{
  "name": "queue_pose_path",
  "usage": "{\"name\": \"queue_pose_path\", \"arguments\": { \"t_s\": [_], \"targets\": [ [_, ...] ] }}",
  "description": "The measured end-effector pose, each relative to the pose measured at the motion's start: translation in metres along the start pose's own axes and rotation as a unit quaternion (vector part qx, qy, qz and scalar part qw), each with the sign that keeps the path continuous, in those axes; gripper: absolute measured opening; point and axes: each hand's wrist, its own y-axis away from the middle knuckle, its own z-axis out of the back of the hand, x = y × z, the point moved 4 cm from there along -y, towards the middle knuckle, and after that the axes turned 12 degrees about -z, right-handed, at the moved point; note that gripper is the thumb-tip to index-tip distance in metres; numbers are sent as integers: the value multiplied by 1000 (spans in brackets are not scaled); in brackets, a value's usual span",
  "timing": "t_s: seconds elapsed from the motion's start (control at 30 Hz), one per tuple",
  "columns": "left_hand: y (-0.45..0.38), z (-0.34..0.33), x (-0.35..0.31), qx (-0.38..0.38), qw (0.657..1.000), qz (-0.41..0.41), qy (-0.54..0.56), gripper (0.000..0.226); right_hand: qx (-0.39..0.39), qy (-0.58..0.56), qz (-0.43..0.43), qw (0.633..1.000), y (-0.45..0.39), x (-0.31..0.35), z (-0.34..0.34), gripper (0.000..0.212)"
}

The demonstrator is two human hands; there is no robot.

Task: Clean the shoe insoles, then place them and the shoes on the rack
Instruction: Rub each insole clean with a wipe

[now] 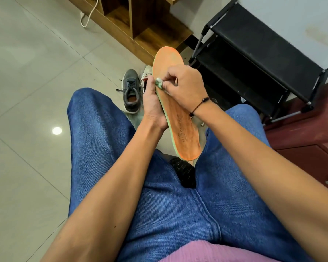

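Seated in blue denim jeans (106, 148), with a pink shirt hem nearest the lens, a person works over an orange foam insole with a pale green edge (180, 118). Their left hand (152, 103) is curled around the insole's left edge from beneath, holding it raised between the knees, toe end pointing away. Their right hand (184, 86), a black cord bracelet at its wrist, pinches a small pale green-and-white wad (158, 83), its material unclear, and presses it against the insole's top surface just above the left thumb. Beyond the left hand, a grey lace-up sneaker (130, 90) and a white sneaker (146, 76) stand on the tiled floor. Past the right hand stands a black tiered shoe rack (254, 59).
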Motion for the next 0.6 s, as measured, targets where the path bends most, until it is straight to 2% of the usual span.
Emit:
{"name": "queue_pose_path", "arguments": {
  "t_s": [0.17, 0.37, 0.47, 0.6],
  "targets": [
    [-3, 2, -7, -30, 1000, -7, 7, 61, 8, -9, 17, 1000, 11, 1, -4, 9],
    [-2, 1, -9, -27, 999, 5, -37, 70, 18, -13, 38, 999, 46, -5, 0, 10],
    [-2, -1, -5, -23, 998, 10, -65, 67, 3, 11, 42, 999, 22, -4, 2, 12],
    [5, -7, 1, 6, 995, 44, -86, 70, -36, 2, 5, 999, -22, -8, 6, 12]
  ]
}}
